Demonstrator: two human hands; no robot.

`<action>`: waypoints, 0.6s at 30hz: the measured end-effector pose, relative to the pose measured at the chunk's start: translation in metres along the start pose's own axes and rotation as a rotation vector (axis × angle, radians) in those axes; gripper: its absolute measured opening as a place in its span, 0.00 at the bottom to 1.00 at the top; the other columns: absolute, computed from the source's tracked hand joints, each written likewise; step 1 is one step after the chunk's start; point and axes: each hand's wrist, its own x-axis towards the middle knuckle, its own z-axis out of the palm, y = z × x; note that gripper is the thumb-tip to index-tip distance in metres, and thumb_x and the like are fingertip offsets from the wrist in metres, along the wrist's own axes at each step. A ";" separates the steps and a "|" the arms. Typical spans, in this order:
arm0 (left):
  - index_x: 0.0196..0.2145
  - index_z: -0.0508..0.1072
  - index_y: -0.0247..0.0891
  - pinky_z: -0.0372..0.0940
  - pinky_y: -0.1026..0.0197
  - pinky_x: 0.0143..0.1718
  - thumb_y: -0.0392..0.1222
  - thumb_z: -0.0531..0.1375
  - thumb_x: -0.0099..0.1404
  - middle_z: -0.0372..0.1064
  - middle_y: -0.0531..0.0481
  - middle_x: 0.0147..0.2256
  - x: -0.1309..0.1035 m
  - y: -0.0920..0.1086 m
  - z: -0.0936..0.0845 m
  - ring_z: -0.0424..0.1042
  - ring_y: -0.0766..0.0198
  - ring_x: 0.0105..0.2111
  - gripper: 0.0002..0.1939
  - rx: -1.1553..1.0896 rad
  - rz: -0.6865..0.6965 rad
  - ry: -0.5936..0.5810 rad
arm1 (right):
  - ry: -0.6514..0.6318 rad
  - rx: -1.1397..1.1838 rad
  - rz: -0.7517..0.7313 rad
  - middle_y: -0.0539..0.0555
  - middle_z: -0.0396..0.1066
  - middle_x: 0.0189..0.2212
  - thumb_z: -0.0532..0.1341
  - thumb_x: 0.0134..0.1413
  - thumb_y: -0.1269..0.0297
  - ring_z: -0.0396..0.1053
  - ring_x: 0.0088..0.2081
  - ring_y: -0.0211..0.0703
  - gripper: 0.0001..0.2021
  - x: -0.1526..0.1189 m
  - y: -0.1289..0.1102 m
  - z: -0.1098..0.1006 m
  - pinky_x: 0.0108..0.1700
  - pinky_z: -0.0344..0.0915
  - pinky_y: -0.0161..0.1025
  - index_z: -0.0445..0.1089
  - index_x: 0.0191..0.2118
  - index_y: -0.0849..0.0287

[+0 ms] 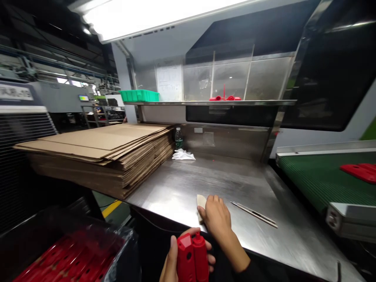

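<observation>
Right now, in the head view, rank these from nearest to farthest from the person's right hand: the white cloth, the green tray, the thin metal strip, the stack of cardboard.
From the right hand:
1. Thin metal strip, lying on the steel table just to the hand's right.
2. White cloth, at the back of the table.
3. Stack of cardboard, on the left end.
4. Green tray, up on the shelf, back left.

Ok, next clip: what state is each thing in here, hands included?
Left hand: closed in a grip on the red part.
Red part: held upright off the table.
Right hand: resting on the cloth.
Cloth: flat on the table, partly covered.
Cardboard: flattened, stacked.
Bottle: upright.
Green bin: on the shelf.
Conveyor: carrying a red piece.
</observation>
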 end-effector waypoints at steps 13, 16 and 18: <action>0.39 0.78 0.34 0.60 0.65 0.23 0.63 0.60 0.60 0.72 0.52 0.23 -0.009 0.007 0.020 0.68 0.62 0.24 0.26 0.506 0.186 0.441 | 0.301 0.482 -0.240 0.44 0.69 0.19 0.47 0.66 0.53 0.68 0.19 0.45 0.14 -0.110 -0.025 -0.032 0.23 0.56 0.41 0.65 0.46 0.50; 0.40 0.79 0.34 0.63 0.63 0.25 0.61 0.62 0.60 0.73 0.49 0.23 -0.013 0.015 0.019 0.71 0.57 0.26 0.25 0.506 0.208 0.408 | 0.356 0.480 -0.239 0.48 0.74 0.24 0.49 0.66 0.55 0.72 0.23 0.45 0.14 -0.111 -0.033 -0.032 0.27 0.61 0.40 0.68 0.48 0.51; 0.39 0.80 0.36 0.68 0.59 0.31 0.60 0.64 0.58 0.77 0.44 0.28 -0.018 0.018 0.016 0.75 0.51 0.33 0.23 0.491 0.216 0.474 | 0.398 0.522 -0.133 0.53 0.78 0.32 0.51 0.65 0.61 0.75 0.28 0.46 0.14 -0.121 -0.035 -0.025 0.33 0.68 0.40 0.71 0.48 0.53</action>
